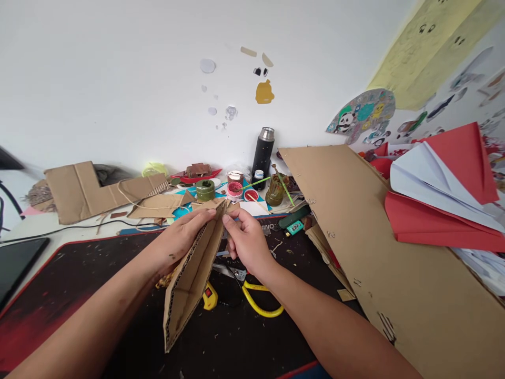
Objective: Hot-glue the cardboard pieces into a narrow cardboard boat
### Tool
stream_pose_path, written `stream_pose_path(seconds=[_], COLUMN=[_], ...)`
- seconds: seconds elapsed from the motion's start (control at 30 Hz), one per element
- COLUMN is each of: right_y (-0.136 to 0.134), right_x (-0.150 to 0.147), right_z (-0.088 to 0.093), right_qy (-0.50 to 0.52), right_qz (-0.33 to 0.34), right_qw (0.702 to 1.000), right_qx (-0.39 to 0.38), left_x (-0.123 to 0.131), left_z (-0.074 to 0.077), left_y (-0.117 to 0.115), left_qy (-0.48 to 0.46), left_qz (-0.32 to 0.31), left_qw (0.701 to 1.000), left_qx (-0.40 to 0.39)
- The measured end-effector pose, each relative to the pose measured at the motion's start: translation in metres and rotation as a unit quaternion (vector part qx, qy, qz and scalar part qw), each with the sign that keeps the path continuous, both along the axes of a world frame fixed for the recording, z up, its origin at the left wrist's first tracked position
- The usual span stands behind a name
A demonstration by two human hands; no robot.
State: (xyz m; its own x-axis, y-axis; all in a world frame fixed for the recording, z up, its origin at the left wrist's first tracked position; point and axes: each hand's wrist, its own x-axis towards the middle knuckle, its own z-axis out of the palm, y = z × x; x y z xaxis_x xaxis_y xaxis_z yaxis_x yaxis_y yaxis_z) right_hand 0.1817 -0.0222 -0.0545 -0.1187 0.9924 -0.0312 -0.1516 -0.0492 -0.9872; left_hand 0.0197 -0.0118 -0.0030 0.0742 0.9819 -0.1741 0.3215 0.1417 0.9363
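So the counter (33, 223) is pretty packed, with a dark mat (256, 347) spread out below both grips. Off to the right of the right grip there's a big cardboard sheet (335, 200), no hand on it. The bit being worked, a folded cardboard shell (193, 279), is held up between the left grip (189, 231) and the right grip (248, 237); both are pinched close on its far tip, the rest sticking out toward the wearer. I'd say cutting and folding are mostly done: the walls stand up and the long pointy outline's there. That far tip looks like the step in hand, but I can't tell if it's glued or just squeezed. No paint on it that I can see. Yellow-handled scissors (240, 274) lie just below the right grip, a yellow cutter-ish tool (210, 297) nearer the wearer than both grips, and a pink paint pot (234, 192) sits open beyond them.
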Motion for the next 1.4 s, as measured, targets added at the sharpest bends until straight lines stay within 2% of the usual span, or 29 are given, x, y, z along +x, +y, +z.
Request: stream_pose_path(seconds=[0.7, 1.4], right_y=[0.000, 0.000], right_x=[0.000, -0.001], right_z=[-0.001, -0.002], right_qy=[0.005, 0.007], right_qz=[0.001, 0.000], right_qw=[1.000, 1.000], right_qx=[0.005, 0.006], left_x=[-0.002, -0.004], left_z=[-0.002, -0.012], left_y=[0.001, 0.006], left_qy=[-0.006, -0.009], left_qz=[-0.019, -0.025], left_qw=[1.000, 0.999], left_qx=[0.013, 0.034])
